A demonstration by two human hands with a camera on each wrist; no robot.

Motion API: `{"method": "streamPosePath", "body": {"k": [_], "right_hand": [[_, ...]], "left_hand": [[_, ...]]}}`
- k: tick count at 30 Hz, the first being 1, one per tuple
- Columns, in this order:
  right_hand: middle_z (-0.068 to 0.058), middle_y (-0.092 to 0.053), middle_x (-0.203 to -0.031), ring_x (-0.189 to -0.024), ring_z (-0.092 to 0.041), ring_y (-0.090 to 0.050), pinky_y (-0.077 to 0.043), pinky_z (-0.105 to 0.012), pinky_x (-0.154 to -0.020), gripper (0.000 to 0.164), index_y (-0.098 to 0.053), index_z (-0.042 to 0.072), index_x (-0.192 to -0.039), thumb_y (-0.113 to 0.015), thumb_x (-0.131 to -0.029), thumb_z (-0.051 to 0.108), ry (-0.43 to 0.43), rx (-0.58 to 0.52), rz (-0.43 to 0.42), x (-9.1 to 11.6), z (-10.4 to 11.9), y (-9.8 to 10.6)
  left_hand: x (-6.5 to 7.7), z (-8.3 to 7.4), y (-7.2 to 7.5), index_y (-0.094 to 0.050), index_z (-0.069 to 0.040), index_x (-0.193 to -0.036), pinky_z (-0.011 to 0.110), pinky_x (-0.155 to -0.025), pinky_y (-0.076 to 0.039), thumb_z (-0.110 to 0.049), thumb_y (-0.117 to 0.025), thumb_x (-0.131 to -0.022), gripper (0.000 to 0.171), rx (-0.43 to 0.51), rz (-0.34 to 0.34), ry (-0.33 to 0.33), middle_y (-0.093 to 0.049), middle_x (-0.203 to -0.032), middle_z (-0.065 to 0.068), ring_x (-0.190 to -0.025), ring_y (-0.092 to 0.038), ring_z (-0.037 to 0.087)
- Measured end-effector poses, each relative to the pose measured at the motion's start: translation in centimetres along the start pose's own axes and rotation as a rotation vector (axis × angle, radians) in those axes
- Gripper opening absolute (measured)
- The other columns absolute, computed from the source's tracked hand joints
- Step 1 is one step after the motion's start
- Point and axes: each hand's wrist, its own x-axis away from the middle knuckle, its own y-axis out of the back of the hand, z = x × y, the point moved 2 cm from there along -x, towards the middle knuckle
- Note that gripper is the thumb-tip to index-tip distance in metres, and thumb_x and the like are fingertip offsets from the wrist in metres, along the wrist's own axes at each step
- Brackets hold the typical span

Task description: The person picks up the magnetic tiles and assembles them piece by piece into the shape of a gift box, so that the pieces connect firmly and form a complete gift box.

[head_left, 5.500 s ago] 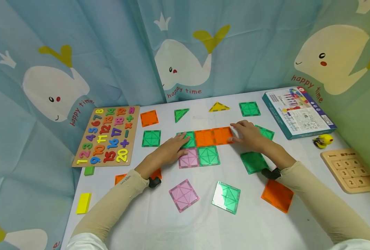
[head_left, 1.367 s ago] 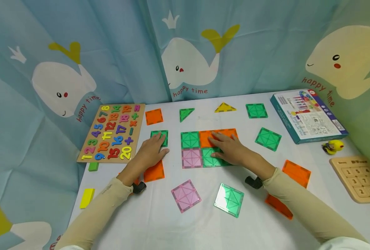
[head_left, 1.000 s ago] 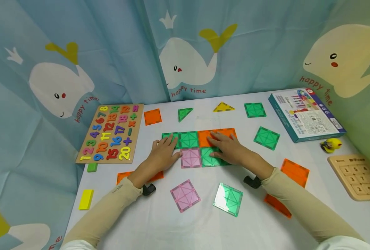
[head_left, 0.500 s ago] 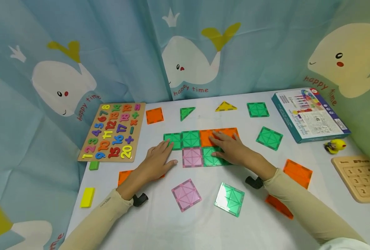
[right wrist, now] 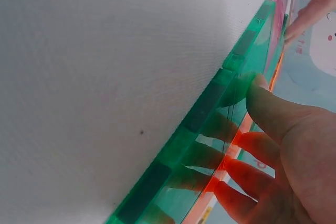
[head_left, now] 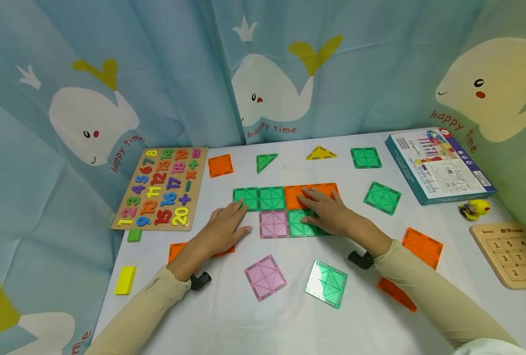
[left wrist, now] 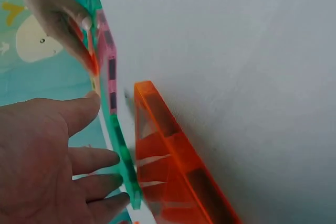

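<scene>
Flat magnetic tiles form a joined block on the table. Its back row has a green tile at the left end, another green tile and orange tiles. In front lie a pink tile and a green tile, and green continues beneath my right hand. My left hand touches the left-end green tile with its fingertips, thumb apart. My right hand rests with spread fingers across the orange and green tiles; in the right wrist view its fingers lie on the tiles without curling round one.
Loose tiles surround the block: pink, green, orange, green and a yellow triangle. A number board lies left; a box, toy duck and wooden number puzzle lie right.
My left hand slid the separate green tile rightward against the back row, then drew back slightly. Earlier, the dark green tile at right joined the front row. My right hand has lately stayed still.
</scene>
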Motion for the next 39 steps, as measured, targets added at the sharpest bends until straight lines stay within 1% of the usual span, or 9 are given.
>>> {"method": "streamPosePath", "body": {"k": [3,6,12,16,20,24,35,37,39], "right_hand": [[-0.02,-0.027,-0.172,-0.16,-0.042,-0.022,-0.01,-0.079,-0.121,0.073,-0.038,0.008,-0.164,-0.067,-0.104,0.038,-0.004,0.003,0.002,-0.1,-0.1,-0.1],[-0.019,-0.026,-0.173,-0.16,-0.041,-0.021,-0.009,-0.079,-0.121,0.073,-0.037,0.008,-0.164,-0.067,-0.104,0.038,-0.007,0.003,0.002,0.0,-0.3,-0.2],[-0.019,-0.024,-0.174,-0.16,-0.042,-0.022,-0.007,-0.08,-0.12,0.073,-0.037,0.008,-0.164,-0.067,-0.104,0.037,-0.012,-0.009,-0.004,0.3,-0.6,0.0],[-0.018,-0.024,-0.174,-0.16,-0.043,-0.022,-0.007,-0.081,-0.12,0.073,-0.037,0.008,-0.164,-0.068,-0.104,0.036,-0.012,-0.018,-0.008,0.5,-0.7,0.0],[-0.019,-0.024,-0.174,-0.16,-0.043,-0.022,-0.007,-0.08,-0.12,0.073,-0.037,0.008,-0.164,-0.068,-0.104,0.036,-0.007,-0.024,-0.013,0.4,-0.7,-0.2],[-0.018,-0.024,-0.174,-0.16,-0.042,-0.02,-0.006,-0.08,-0.12,0.073,-0.037,0.008,-0.164,-0.068,-0.104,0.036,-0.001,-0.027,-0.017,0.3,-0.8,-0.3],[-0.017,-0.022,-0.175,-0.161,-0.041,-0.018,-0.005,-0.08,-0.121,0.074,-0.036,0.008,-0.165,-0.067,-0.104,0.037,-0.007,-0.03,0.004,-0.1,-0.7,-0.6],[-0.017,-0.022,-0.175,-0.161,-0.041,-0.018,-0.005,-0.08,-0.121,0.074,-0.035,0.008,-0.165,-0.066,-0.104,0.037,-0.007,-0.03,0.011,-0.1,-0.6,-0.5],[-0.017,-0.022,-0.175,-0.161,-0.042,-0.019,-0.005,-0.08,-0.121,0.074,-0.035,0.008,-0.165,-0.066,-0.105,0.038,-0.005,-0.025,0.013,-0.2,-0.5,-0.5]], "left_hand": [[1.3,-0.1,0.2,-0.031,-0.004,-0.166,0.057,-0.13,-0.019,-0.044,-0.054,-0.11,0.073,-0.004,0.002,0.036,-0.021,-0.175,0.016,-0.163,-0.019,0.035],[3.3,-0.2,0.6,-0.036,-0.002,-0.164,0.059,-0.128,-0.023,-0.043,-0.059,-0.108,0.072,-0.009,0.002,0.086,-0.027,-0.173,0.018,-0.16,-0.025,0.038],[7.6,-0.4,0.9,-0.039,0.001,-0.161,0.059,-0.127,-0.028,-0.041,-0.062,-0.107,0.073,0.021,0.086,0.2,-0.029,-0.172,0.019,-0.157,-0.031,0.041],[8.5,-0.6,0.2,-0.036,0.004,-0.161,0.057,-0.126,-0.028,-0.039,-0.06,-0.108,0.073,0.042,0.1,0.206,-0.025,-0.173,0.021,-0.159,-0.028,0.041],[8.2,-0.7,-0.5,-0.033,0.006,-0.162,0.055,-0.127,-0.027,-0.038,-0.059,-0.109,0.074,0.042,0.073,0.174,-0.021,-0.174,0.021,-0.16,-0.024,0.041],[7.2,-0.9,-0.7,-0.031,0.005,-0.163,0.054,-0.128,-0.027,-0.038,-0.058,-0.109,0.074,0.034,0.059,0.15,-0.021,-0.174,0.02,-0.161,-0.023,0.039],[3.3,-3.1,-0.8,-0.033,0.005,-0.162,0.053,-0.129,-0.026,-0.042,-0.057,-0.109,0.075,-0.002,0.096,0.072,-0.022,-0.173,0.021,-0.161,-0.021,0.038],[2.8,-3.3,-0.6,-0.036,0.006,-0.161,0.053,-0.128,-0.027,-0.043,-0.056,-0.109,0.074,-0.02,0.1,0.073,-0.024,-0.172,0.023,-0.161,-0.023,0.039],[2.5,-3.3,-0.3,-0.041,0.007,-0.158,0.053,-0.127,-0.031,-0.043,-0.058,-0.109,0.072,-0.029,0.09,0.082,-0.029,-0.17,0.024,-0.158,-0.03,0.039]]}}
